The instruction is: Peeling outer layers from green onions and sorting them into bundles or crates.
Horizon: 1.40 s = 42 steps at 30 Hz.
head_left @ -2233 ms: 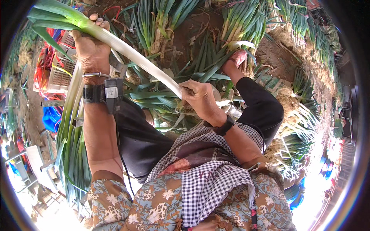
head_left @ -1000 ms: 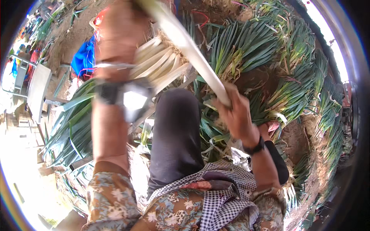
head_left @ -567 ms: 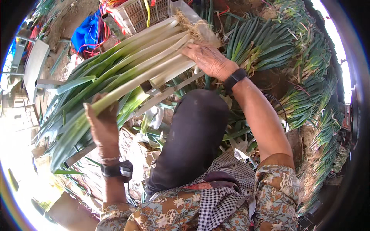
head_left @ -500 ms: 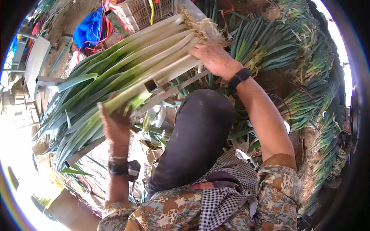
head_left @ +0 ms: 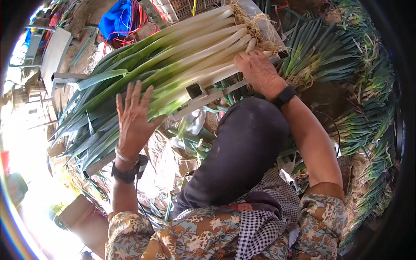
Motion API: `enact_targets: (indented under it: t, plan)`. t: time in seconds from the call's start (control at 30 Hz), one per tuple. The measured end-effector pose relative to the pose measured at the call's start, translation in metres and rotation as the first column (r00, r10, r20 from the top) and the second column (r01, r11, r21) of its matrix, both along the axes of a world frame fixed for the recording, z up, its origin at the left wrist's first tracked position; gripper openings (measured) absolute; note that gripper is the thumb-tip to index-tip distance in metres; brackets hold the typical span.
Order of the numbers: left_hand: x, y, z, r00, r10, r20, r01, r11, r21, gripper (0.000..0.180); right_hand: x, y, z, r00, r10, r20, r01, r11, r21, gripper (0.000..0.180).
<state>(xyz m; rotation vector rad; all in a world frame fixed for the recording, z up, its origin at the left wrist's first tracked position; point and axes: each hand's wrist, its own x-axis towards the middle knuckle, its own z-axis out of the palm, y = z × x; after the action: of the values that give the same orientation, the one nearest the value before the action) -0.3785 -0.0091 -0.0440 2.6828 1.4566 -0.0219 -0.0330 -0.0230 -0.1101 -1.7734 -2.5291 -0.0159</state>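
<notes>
Several long leeks (head_left: 190, 47) lie side by side on a metal rack (head_left: 227, 90), green leaves to the left, white shafts and roots to the upper right. My left hand (head_left: 133, 121) is open, its fingers spread flat over the leaves nearest me. At the root end, my right hand (head_left: 259, 71) has its fingers curled over the white shaft of the nearest leek; its fingertips are partly hidden. A square tube end (head_left: 194, 91) of the rack sticks up beside the near edge of the pile.
Bundles of leeks (head_left: 320, 47) lie on the ground to the right, with a long row (head_left: 372, 151) beyond. A plastic crate (head_left: 186, 9) and a blue bag (head_left: 116, 21) with red strings are at the back. My bent knee (head_left: 253, 130) is close to the rack.
My left hand has come up from the pile's near edge and now rests flat on the leaves. My right hand stays at the root end. The whole view has shifted slightly.
</notes>
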Motion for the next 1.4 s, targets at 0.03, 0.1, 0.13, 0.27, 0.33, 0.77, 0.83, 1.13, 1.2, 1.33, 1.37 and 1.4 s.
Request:
enact_targets:
  t: [0.03,0.1,0.13,0.27,0.33,0.77,0.83,1.13,1.2,1.33,1.37,1.4]
  plan:
    - [-0.001,-0.001,-0.008,0.999,0.009,-0.031,-0.010,1.000,-0.013,0.075,-0.003,0.000,0.004,0.997,-0.035,0.065,0.042,0.994,-0.097,0.024]
    - [-0.005,-0.005,-0.025,0.999,0.009,-0.048,-0.009,1.000,0.013,0.081,-0.006,-0.005,0.001,0.991,-0.053,0.122,0.076,0.978,-0.193,0.031]
    - [-0.006,-0.006,-0.034,0.998,0.021,-0.061,-0.020,1.000,0.016,0.081,0.000,-0.012,-0.007,0.997,-0.014,0.074,0.018,0.998,-0.058,0.038]
    - [-0.001,-0.009,-0.054,0.994,0.018,0.105,-0.029,0.995,0.100,0.077,0.008,-0.021,-0.006,0.994,0.088,0.058,-0.101,0.961,0.256,0.032]
    - [0.000,-0.012,-0.067,0.989,0.028,0.145,-0.048,0.989,0.137,0.076,-0.001,-0.012,-0.001,0.987,0.010,0.161,-0.026,0.995,0.096,0.029]
    - [0.018,-0.018,-0.060,0.963,-0.043,0.266,0.024,0.997,0.075,0.062,0.035,-0.030,-0.077,0.985,-0.152,-0.083,0.170,0.940,0.296,0.021]
    - [0.005,-0.017,-0.055,0.914,-0.045,0.403,0.001,0.994,0.107,0.045,0.007,-0.027,-0.067,0.922,-0.254,-0.292,0.290,0.953,0.085,0.028]
    - [0.223,-0.037,0.125,0.596,-0.140,0.790,0.484,0.848,-0.214,0.026,0.053,-0.193,-0.129,0.621,-0.668,-0.411,0.599,0.742,-0.301,0.025]
    - [0.278,-0.058,0.135,0.482,-0.121,0.868,0.700,0.648,-0.299,0.028,0.071,-0.221,-0.170,0.566,-0.676,-0.472,0.665,0.712,-0.224,0.026]
    - [0.344,-0.085,0.115,0.444,0.251,0.860,0.774,0.375,-0.509,0.030,0.118,-0.229,-0.190,-0.285,-0.694,-0.661,0.531,0.460,-0.712,0.035]
    - [0.350,-0.085,0.105,0.471,0.272,0.839,0.741,0.394,-0.544,0.030,0.126,-0.223,-0.192,-0.300,-0.690,-0.658,0.527,0.455,-0.718,0.035]
    - [0.354,-0.086,0.096,0.495,0.296,0.817,0.708,0.408,-0.576,0.031,0.133,-0.216,-0.194,-0.585,-0.424,-0.692,0.537,0.436,-0.722,0.030]
